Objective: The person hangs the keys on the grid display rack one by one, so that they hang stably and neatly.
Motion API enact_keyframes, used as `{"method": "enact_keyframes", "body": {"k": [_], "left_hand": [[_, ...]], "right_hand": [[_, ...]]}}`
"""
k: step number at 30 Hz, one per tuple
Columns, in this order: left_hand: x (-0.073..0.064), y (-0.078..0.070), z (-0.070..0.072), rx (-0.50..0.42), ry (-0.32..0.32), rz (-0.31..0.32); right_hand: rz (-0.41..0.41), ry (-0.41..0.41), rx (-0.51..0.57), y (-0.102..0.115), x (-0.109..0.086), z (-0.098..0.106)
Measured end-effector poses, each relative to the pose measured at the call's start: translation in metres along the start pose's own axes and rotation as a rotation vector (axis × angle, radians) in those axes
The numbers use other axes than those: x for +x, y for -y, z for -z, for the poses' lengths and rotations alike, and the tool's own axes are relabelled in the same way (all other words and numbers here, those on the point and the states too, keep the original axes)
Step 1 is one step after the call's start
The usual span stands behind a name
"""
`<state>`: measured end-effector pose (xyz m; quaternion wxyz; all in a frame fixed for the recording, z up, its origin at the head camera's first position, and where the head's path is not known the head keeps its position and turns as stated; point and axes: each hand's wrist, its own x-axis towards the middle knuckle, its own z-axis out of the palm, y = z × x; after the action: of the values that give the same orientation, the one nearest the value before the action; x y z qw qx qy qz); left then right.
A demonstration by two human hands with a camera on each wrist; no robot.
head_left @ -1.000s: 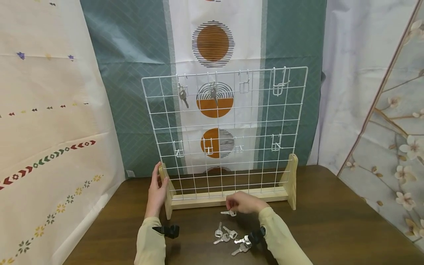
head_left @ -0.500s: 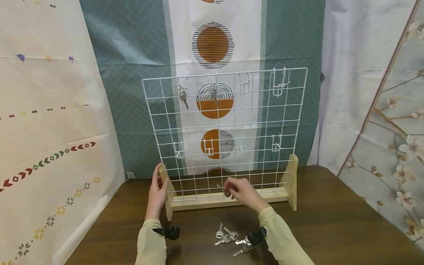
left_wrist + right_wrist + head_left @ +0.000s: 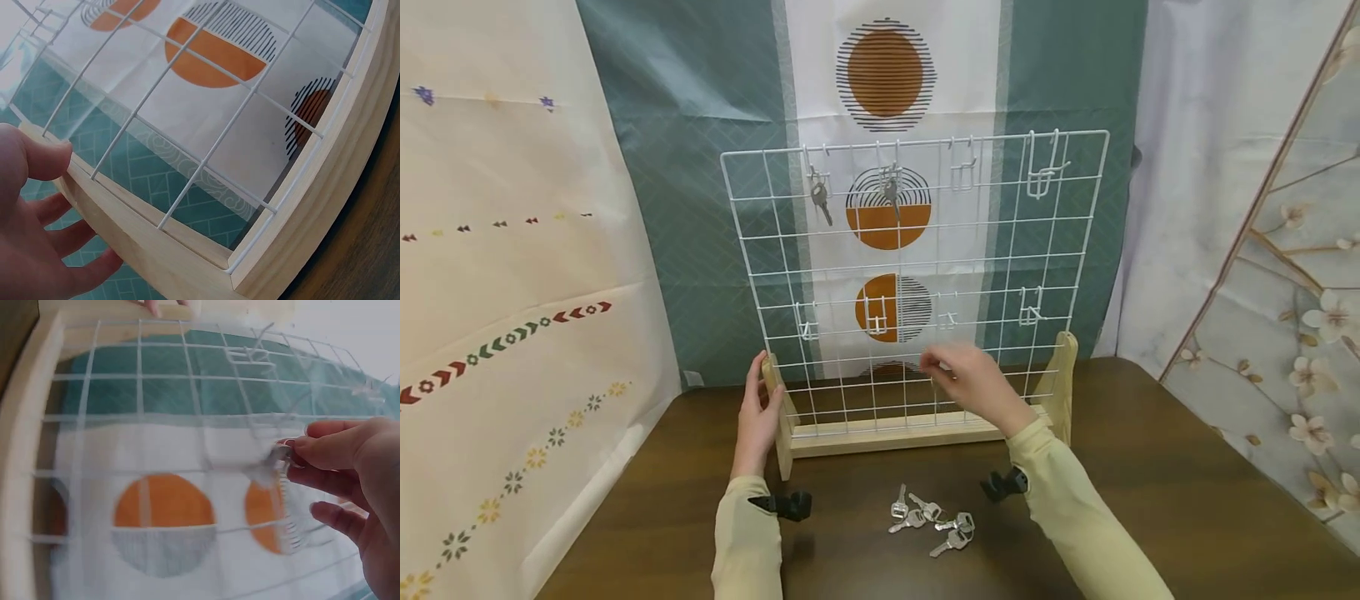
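Observation:
My right hand (image 3: 973, 379) pinches a key (image 3: 267, 470) by its head, in front of the lower middle of a white wire grid rack (image 3: 925, 142); motion blurs the key. My left hand (image 3: 758, 423) holds the left end of the rack's wooden stand (image 3: 880, 438). In the left wrist view its thumb lies on the near side and its fingers behind the wood. Two keys hang from the top row, a left key (image 3: 820, 200) and a second key (image 3: 891, 195). Several loose keys (image 3: 952, 542) lie on the table before the rack.
White hooks sit along the grid in two rows, such as the upper right hook (image 3: 1041, 181) and a lower hook (image 3: 876, 323). The stand rests on a dark brown table (image 3: 850, 550). Patterned cloths hang behind it and at both sides.
My right hand has lifted the key from the table up to the grid's lower part and slightly rightward. The left hand has kept its hold. The head view has tilted down slightly.

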<state>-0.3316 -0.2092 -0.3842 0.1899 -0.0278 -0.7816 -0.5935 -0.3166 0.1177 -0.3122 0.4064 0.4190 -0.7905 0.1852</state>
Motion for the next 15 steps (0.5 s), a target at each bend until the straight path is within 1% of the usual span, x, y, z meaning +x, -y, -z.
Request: {"method": "enact_keyframes", "body": {"k": [2,4,7,10,15], "left_hand": [[0.003,-0.004,0.002,-0.01,-0.009,-0.005],[0.005,-0.006,0.004,-0.016,-0.012,-0.012],[0.006,-0.006,0.005,-0.017,-0.01,-0.013],[0.005,-0.003,0.004,-0.01,-0.012,-0.01],[0.004,0.003,0.003,-0.005,-0.002,-0.012]], "right_hand": [[0.046,0.011,-0.028,-0.003,0.019,0.014],[0.07,0.028,-0.039,-0.004,0.036,0.031],[0.078,0.057,-0.049,-0.003,0.058,0.056],[0.076,0.085,-0.082,-0.002,0.076,0.078],[0.059,0.096,-0.134,-0.002,0.106,0.113]]}}
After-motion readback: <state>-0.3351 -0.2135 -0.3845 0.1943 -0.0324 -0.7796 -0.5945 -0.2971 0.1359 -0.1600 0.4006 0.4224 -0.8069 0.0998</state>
